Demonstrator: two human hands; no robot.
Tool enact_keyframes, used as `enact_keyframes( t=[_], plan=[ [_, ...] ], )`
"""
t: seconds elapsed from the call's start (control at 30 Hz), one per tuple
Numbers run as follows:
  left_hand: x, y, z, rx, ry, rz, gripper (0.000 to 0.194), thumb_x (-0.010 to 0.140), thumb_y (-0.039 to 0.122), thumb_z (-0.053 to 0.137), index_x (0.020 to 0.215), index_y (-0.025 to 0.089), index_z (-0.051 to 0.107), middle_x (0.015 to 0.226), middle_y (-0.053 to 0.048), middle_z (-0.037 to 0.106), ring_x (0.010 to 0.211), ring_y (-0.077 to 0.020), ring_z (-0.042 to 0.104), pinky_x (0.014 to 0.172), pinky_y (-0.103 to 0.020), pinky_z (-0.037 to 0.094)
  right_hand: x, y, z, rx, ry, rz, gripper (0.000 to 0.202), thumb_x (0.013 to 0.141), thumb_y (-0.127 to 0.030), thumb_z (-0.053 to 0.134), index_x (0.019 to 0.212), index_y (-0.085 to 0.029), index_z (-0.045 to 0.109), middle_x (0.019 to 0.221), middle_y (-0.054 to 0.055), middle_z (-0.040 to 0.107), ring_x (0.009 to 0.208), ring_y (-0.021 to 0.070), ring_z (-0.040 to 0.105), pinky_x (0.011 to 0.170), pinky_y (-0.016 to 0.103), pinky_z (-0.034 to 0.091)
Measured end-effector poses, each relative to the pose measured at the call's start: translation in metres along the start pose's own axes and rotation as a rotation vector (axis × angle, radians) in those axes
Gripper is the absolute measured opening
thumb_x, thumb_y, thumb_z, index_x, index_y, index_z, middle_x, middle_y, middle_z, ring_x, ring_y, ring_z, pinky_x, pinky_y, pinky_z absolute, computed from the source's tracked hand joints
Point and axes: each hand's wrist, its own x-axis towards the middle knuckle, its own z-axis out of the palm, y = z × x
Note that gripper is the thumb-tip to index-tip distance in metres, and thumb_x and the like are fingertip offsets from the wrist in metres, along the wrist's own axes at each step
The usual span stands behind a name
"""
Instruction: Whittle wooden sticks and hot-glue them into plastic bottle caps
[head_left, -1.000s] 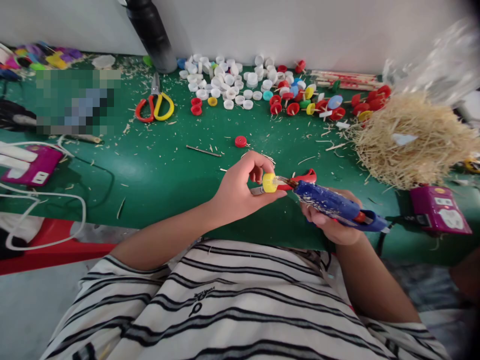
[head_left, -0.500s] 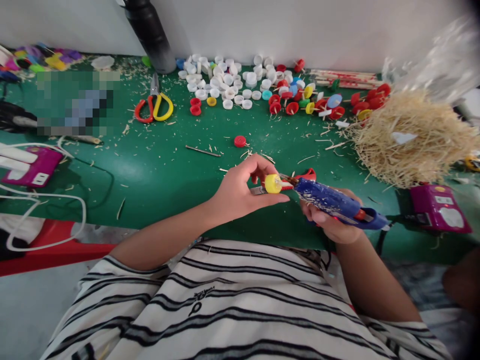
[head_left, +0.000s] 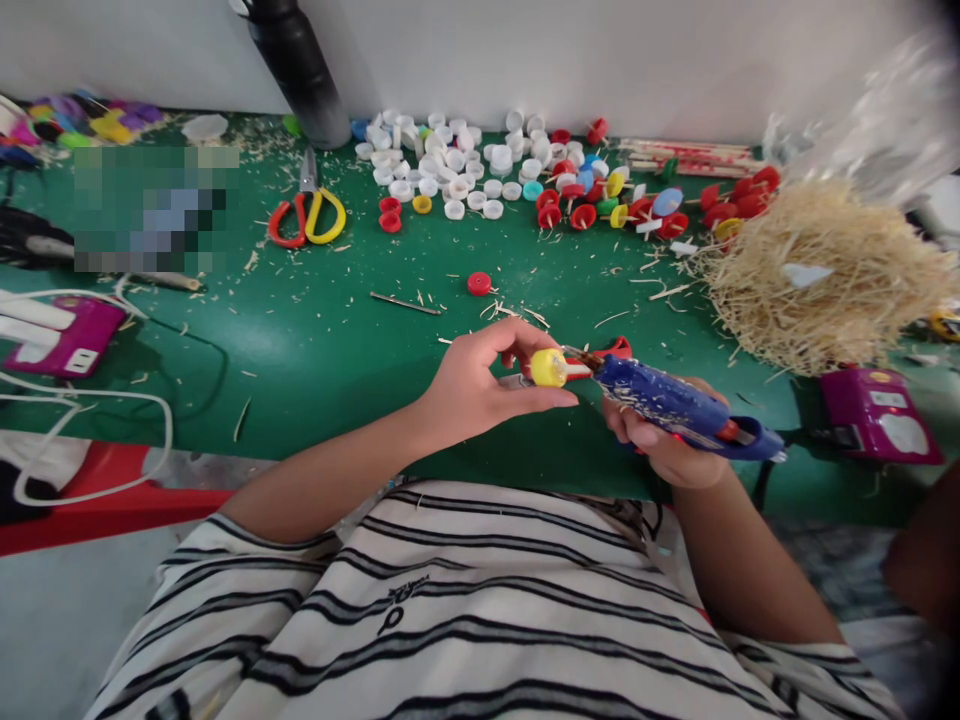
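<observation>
Blue plastic glue gun (head_left: 660,396) has been edged rightward, gripped in the right hand (head_left: 681,455); round yellow plastic cap (head_left: 547,368) kept held in the left hand (head_left: 480,375).

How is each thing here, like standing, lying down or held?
Yellow cap: held in left hand
Glue gun: held in right hand
Bottle: standing
Scissors: lying down, shut
Lone red cap: lying flat
White caps: scattered, loose
Straw: tangled heap
Sticks: lying together
Red-handled tool: partly hidden
Right purple box: cord attached

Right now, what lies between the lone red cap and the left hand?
The head view shows pale shavings on the green tabletop between the lone red cap and left hand.
</observation>
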Motion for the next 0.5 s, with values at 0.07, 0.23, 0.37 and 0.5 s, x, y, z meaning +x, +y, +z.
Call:
enact_keyframes(
  t=[0.07, 0.23, 0.37, 0.5],
  plan=[
    [0.000, 0.000, 0.000, -0.004, 0.000, -0.008, 0.044, 0.072, 0.053, 0.095, 0.095, 0.022, 0.075, 0.087, -0.002, 0.079, 0.068, -0.0107, 0.060, 0.062, -0.026, 0.052, 0.001, -0.001, 0.001, -0.024, -0.001, -0.052, 0.035, 0.081, -0.046, 0.086, 0.065, -0.025, 0.063, 0.058, -0.002, 0.055, 0.054, 0.0165, 0.053, 0.050, 0.033, 0.042],
    [0.000, 0.000, 0.000, -0.028, -0.010, -0.034, 0.045, 0.071, 0.054, 0.095, 0.096, 0.022, 0.078, 0.088, -0.003, 0.080, 0.069, -0.0117, 0.062, 0.061, -0.027, 0.052, 0.003, -0.006, 0.004, -0.038, -0.028, -0.125, 0.027, 0.089, -0.042, 0.079, 0.072, -0.025, 0.068, 0.064, -0.001, 0.061, 0.056, 0.0167, 0.055, 0.054, 0.035, 0.043],
    [0.000, 0.000, 0.000, -0.061, -0.016, -0.049, 0.044, 0.071, 0.053, 0.095, 0.098, 0.022, 0.078, 0.090, -0.004, 0.080, 0.070, -0.0118, 0.064, 0.062, -0.027, 0.054, 0.004, -0.009, 0.004, -0.039, -0.044, -0.131, 0.025, 0.092, -0.045, 0.076, 0.077, -0.026, 0.072, 0.065, 0.001, 0.063, 0.060, 0.0190, 0.059, 0.058, 0.037, 0.046],
    [0.001, 0.001, 0.000, -0.098, -0.034, -0.083, 0.045, 0.072, 0.054, 0.094, 0.098, 0.022, 0.077, 0.088, -0.004, 0.078, 0.071, -0.0121, 0.065, 0.062, -0.026, 0.055, 0.005, -0.013, 0.004, -0.051, -0.049, -0.164, 0.020, 0.093, -0.043, 0.072, 0.082, -0.026, 0.075, 0.068, 0.003, 0.066, 0.061, 0.0209, 0.061, 0.058, 0.040, 0.046]
  ],
)
